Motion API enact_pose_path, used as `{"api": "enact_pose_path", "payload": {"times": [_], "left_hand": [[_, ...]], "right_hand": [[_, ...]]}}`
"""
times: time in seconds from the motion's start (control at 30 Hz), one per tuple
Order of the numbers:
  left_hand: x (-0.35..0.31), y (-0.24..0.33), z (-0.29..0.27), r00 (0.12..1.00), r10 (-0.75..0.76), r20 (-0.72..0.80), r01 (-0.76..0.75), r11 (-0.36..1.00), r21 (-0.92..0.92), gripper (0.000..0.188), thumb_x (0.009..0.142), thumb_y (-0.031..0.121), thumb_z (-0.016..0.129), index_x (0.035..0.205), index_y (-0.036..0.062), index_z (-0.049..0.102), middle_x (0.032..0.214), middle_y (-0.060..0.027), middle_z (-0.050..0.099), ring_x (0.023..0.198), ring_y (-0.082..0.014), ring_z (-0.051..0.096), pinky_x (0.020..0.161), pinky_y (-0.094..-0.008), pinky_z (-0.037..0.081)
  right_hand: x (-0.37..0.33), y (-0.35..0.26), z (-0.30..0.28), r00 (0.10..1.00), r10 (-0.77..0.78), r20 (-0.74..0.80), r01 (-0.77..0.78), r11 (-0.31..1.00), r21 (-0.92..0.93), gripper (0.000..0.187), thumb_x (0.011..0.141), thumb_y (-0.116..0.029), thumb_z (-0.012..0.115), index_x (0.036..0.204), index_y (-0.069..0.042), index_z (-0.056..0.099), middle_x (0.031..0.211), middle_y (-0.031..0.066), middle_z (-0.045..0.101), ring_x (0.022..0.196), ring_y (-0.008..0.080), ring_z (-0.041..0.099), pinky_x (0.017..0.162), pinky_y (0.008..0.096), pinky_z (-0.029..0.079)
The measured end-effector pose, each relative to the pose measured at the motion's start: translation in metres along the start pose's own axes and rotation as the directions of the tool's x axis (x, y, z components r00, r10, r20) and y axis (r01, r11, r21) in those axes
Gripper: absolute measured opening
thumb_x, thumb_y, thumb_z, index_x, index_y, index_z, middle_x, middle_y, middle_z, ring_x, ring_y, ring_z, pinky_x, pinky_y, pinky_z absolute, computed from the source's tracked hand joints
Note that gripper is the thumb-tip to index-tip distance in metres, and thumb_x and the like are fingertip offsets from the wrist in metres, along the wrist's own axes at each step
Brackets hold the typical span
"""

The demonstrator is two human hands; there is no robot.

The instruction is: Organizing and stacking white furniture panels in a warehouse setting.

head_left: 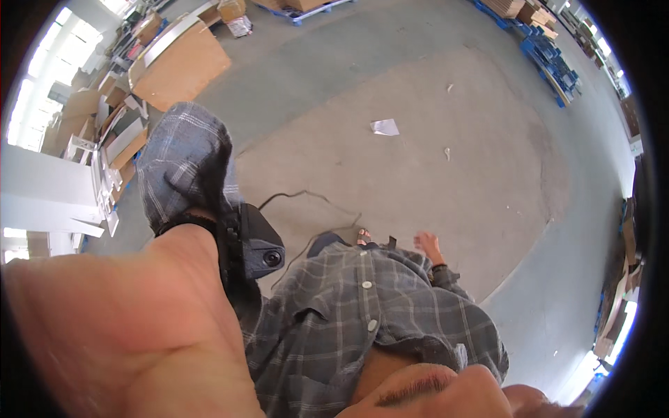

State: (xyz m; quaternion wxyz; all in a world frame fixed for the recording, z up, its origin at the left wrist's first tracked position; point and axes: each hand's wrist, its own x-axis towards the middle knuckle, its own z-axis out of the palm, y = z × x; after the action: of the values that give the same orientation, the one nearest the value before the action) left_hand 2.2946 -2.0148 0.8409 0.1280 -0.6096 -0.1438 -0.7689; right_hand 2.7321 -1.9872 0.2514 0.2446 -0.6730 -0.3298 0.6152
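My left hand is raised very close to the view and fills the lower left. Only its palm side and wrist show; the fingers are out of the picture. Around that wrist, a black strap carries a small black camera with a round lens. A thin dark cable loops through the air beside it. Down by my right hip hangs my right hand, small in view, its fingers loosely apart with nothing seen in them. It wears a dark wristband. I have on a grey checked shirt.
A white sheet of paper and small scraps lie on the concrete floor. At the left are a large cardboard panel and heaped boards. Blue pallets stand far right.
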Motion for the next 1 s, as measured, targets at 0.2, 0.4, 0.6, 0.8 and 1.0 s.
{"api": "enact_pose_path", "payload": {"times": [0.2, 0.4, 0.6, 0.8, 1.0], "left_hand": [[-0.016, -0.082, 0.038, 0.994, 0.067, -0.088, -0.077, 0.991, -0.112, 0.063, 0.087, 0.059, 0.051, 0.131, 0.0147, 0.044, 0.122, -0.0112, 0.053, 0.109, -0.0300, 0.049, 0.098, -0.0522, 0.034], [-0.026, -0.208, 0.047, 0.976, 0.152, -0.155, -0.182, 0.963, -0.198, 0.063, 0.087, 0.059, 0.052, 0.131, 0.0153, 0.044, 0.121, -0.0112, 0.053, 0.109, -0.0296, 0.049, 0.097, -0.0521, 0.034], [-0.007, -0.346, 0.070, 0.965, 0.139, -0.221, -0.198, 0.941, -0.275, 0.062, 0.087, 0.058, 0.052, 0.131, 0.0159, 0.043, 0.121, -0.0111, 0.053, 0.109, -0.0292, 0.049, 0.097, -0.0520, 0.034], [0.020, -0.474, 0.080, 0.963, 0.183, -0.198, -0.243, 0.908, -0.341, 0.061, 0.087, 0.058, 0.052, 0.132, 0.0166, 0.043, 0.120, -0.0110, 0.053, 0.108, -0.0289, 0.048, 0.097, -0.0520, 0.034], [0.013, -0.577, 0.112, 0.961, 0.180, -0.210, -0.248, 0.897, -0.367, 0.061, 0.087, 0.057, 0.053, 0.132, 0.0172, 0.043, 0.119, -0.0109, 0.054, 0.108, -0.0285, 0.048, 0.097, -0.0519, 0.034]], "right_hand": [[0.040, -0.085, 0.011, 0.988, -0.141, 0.063, 0.140, 0.990, 0.021, 0.031, 0.089, -0.028, 0.058, 0.096, 0.001, 0.063, 0.085, 0.0094, 0.065, 0.072, 0.0179, 0.062, 0.061, 0.0322, 0.053], [0.108, -0.139, 0.047, 0.998, -0.044, 0.034, 0.043, 0.999, 0.019, 0.030, 0.088, -0.028, 0.058, 0.099, -0.001, 0.063, 0.085, 0.0094, 0.065, 0.076, 0.0188, 0.063, 0.062, 0.0330, 0.054], [0.194, -0.137, 0.045, 0.971, -0.221, 0.088, 0.238, 0.889, -0.391, 0.024, 0.088, -0.021, 0.054, 0.093, 0.000, 0.066, 0.081, 0.0101, 0.067, 0.069, 0.0177, 0.065, 0.061, 0.0318, 0.054], [0.214, -0.223, 0.116, 0.985, 0.167, -0.033, -0.165, 0.985, 0.055, 0.025, 0.087, -0.020, 0.055, 0.095, 0.001, 0.066, 0.087, 0.0121, 0.069, 0.072, 0.0194, 0.067, 0.061, 0.0308, 0.054], [0.295, -0.294, 0.129, 0.989, 0.131, 0.075, -0.139, 0.983, 0.120, 0.026, 0.087, -0.017, 0.058, 0.103, 0.002, 0.064, 0.090, 0.0123, 0.069, 0.069, 0.0190, 0.065, 0.061, 0.0300, 0.054]]}}
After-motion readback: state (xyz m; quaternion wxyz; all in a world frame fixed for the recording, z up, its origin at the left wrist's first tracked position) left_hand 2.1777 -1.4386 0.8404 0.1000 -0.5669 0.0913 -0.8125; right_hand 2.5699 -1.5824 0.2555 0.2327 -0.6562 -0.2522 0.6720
